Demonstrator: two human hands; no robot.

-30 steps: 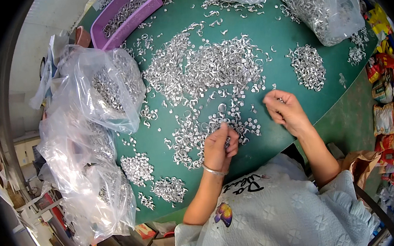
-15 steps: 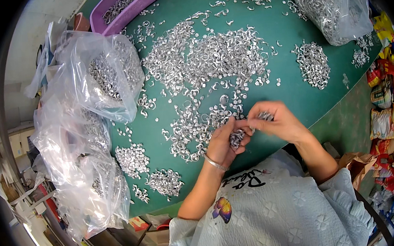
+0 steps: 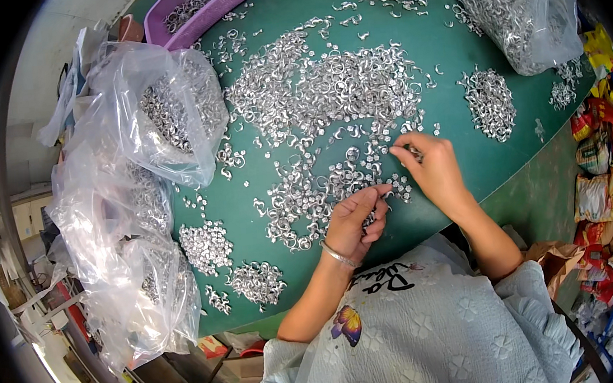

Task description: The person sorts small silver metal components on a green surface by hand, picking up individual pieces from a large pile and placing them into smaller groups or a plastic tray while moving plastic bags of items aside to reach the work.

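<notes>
My left hand [image 3: 354, 224], with a silver bangle at the wrist, is curled closed around small curved silver metal parts. Bits of them show between its fingers. Just to the right and farther off, my right hand [image 3: 436, 170] has thumb and forefinger brought together at the edge of the loose parts. A few grey metal parts show under its curled fingers; whether its fingertips pinch one is too small to tell. Beside both hands lies a loose scatter of silver parts [image 3: 297, 205], and beyond it a large heap [image 3: 355, 83] of hook-shaped and ring-shaped ones.
On the green table [image 3: 450, 94] are sorted piles: small round parts [image 3: 206, 247], curved parts [image 3: 257, 283] and another pile [image 3: 490, 108] at right. Clear bags of parts stand left [image 3: 204, 120] and far right [image 3: 516, 24]. A purple basket [image 3: 224, 11] sits at the back.
My right hand has moved away from my left hand, outward to the edge of the loose parts. My left hand has turned and closed more over the parts in it.
</notes>
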